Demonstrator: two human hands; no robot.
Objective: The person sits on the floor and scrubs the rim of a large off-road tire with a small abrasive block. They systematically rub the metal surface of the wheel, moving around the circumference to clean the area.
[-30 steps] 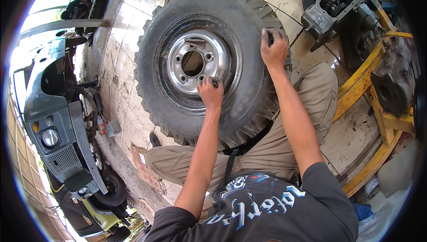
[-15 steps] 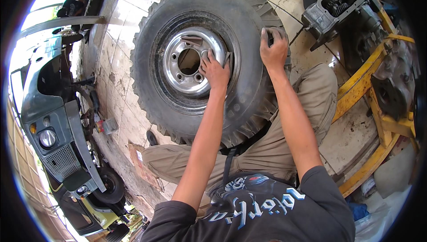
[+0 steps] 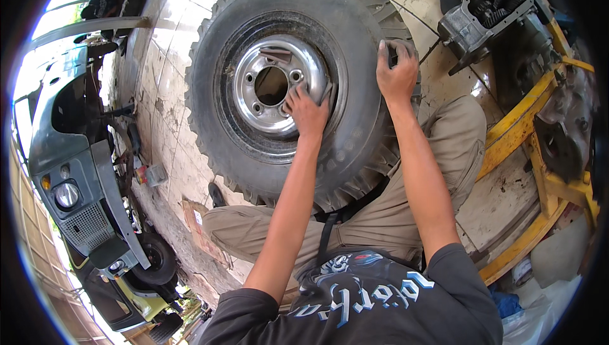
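Note:
A large knobbly tyre (image 3: 361, 40) lies flat before me, fitted round a bare metal wheel rim (image 3: 244, 100) with a centre hole and bolt holes. My left hand (image 3: 308, 111) presses on the rim's right side, its fingers bent against the metal. Along its thumb shows a thin dark-grey edge; what it is cannot be made out. A folded grey-brown strip (image 3: 276, 54), like sandpaper, lies at the top of the rim. Over the tyre's right edge my right hand (image 3: 398, 77) is loosely curled, thumb and fingers apart, with nothing seen between them.
An open gear housing (image 3: 491, 18) stands at the far right, behind a yellow metal stand (image 3: 517, 123). A grey vehicle front (image 3: 73, 183) is at the left. Flattened cardboard (image 3: 204, 231) lies beside my left knee on the tiled floor (image 3: 168, 85).
My left hand has slid slightly toward me along the rim, uncovering a bolt hole. My right hand keeps its place over the tyre's edge. The view has shifted a little.

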